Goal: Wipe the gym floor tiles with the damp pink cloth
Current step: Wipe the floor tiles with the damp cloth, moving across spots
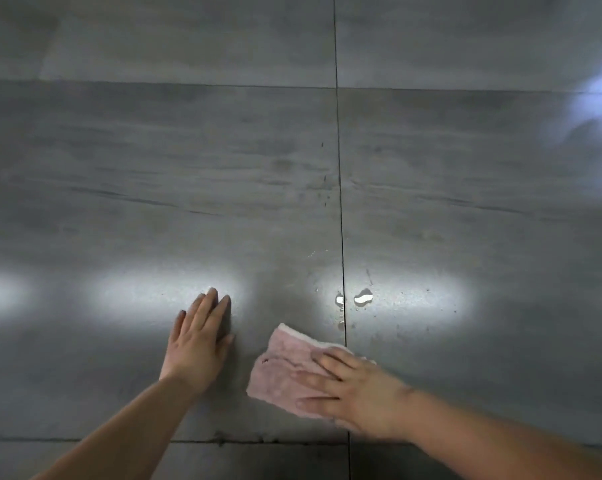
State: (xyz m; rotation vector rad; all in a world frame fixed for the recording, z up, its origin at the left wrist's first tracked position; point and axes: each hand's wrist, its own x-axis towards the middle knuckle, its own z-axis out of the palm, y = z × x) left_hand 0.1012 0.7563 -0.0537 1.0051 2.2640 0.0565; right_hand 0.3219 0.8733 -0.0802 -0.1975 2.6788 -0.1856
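The pink cloth (281, 368) lies crumpled flat on the grey floor tiles (188, 168), just left of a long grout line. My right hand (355, 386) presses down on the cloth's right part with fingers spread, covering that side. My left hand (199, 341) rests flat on the bare tile to the left of the cloth, fingers together, holding nothing. Small water drops (363, 298) sit on the tile beyond the cloth, beside the grout line.
Large grey tiles fill the whole view, split by a grout line (339, 202) running away from me and cross joints near the top and bottom. Bright light reflections (147, 292) glare on the floor at left and right.
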